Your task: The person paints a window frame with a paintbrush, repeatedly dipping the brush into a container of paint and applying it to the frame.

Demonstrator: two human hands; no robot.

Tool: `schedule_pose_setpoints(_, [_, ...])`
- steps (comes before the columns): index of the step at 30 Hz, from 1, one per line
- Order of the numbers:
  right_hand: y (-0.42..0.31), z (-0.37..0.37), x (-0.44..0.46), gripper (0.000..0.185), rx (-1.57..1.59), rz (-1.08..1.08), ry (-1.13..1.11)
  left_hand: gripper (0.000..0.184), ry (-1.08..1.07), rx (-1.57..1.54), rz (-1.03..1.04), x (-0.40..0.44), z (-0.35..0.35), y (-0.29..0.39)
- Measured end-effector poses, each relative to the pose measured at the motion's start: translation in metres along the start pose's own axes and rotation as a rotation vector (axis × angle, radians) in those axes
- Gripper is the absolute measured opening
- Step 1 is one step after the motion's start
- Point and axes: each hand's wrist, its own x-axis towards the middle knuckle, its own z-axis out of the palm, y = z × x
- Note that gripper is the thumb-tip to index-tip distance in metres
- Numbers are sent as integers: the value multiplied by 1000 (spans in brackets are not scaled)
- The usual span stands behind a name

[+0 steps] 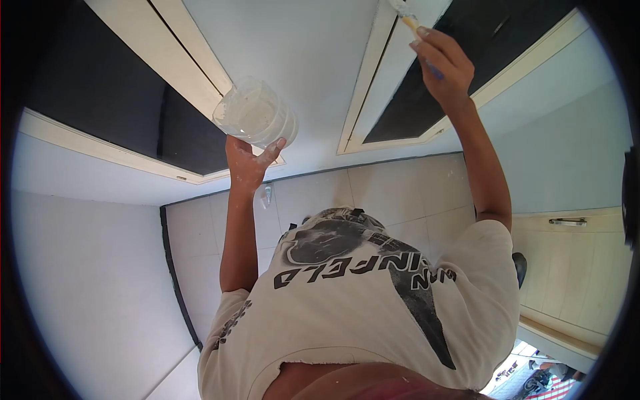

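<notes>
My left hand point(250, 162) is wrapped round the lower side of a clear plastic container point(283, 123) with white paint inside, its open top tilted toward me. White specks dot that hand's thumb and wrist. Raised at the upper right, my right hand point(448, 67) grips a paintbrush point(409, 24) with a yellowish and blue handle. White paint covers the bristles, which are up against the white edge beside the right dark panel point(427, 93). Whether the bristles touch the surface I cannot tell.
A second dark panel point(127, 100) in a cream frame is on the left. Between the frames runs a pale wall point(300, 40). Below lies a tiled floor point(307, 193) with a dark skirting strip. A cream door point(573, 267) with a metal handle stands at the right.
</notes>
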Motion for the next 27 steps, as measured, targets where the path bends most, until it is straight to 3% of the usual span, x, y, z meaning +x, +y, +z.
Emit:
schedule_pose_setpoints(1, [-11, 8, -11, 25, -34, -59, -10, 72, 14, -18, 3, -1, -3, -1])
schedule_pose_setpoints(7, [-83, 63, -140, 22, 141, 177, -362, 71, 36, -34, -6, -4, -4, -12])
schedule_pose_setpoints(9, [-95, 74, -166, 15, 263, 532, -681, 71, 45, -43, -10, -6, -7, -15])
schedule_pose_setpoints(10, [-91, 74, -163, 10, 329, 564, -694, 72, 47, -56, -11, -7, -7, -17])
schedule_pose_setpoints(16, [-51, 57, -41, 11, 257, 410, -336, 76, 55, -60, -101, -10, -4, -16])
schedule_pose_setpoints(18, [-47, 63, -22, 12, 134, 68, 39, 78, 53, -66, -100, -11, -5, -21])
schedule_pose_setpoints(22, [-66, 84, -45, 15, 61, 43, 17, 82, 32, -73, -114, -11, -4, -28])
schedule_pose_setpoints(27, [-117, 117, -152, 19, 181, 222, -320, 85, 44, -30, -111, -13, -2, -33])
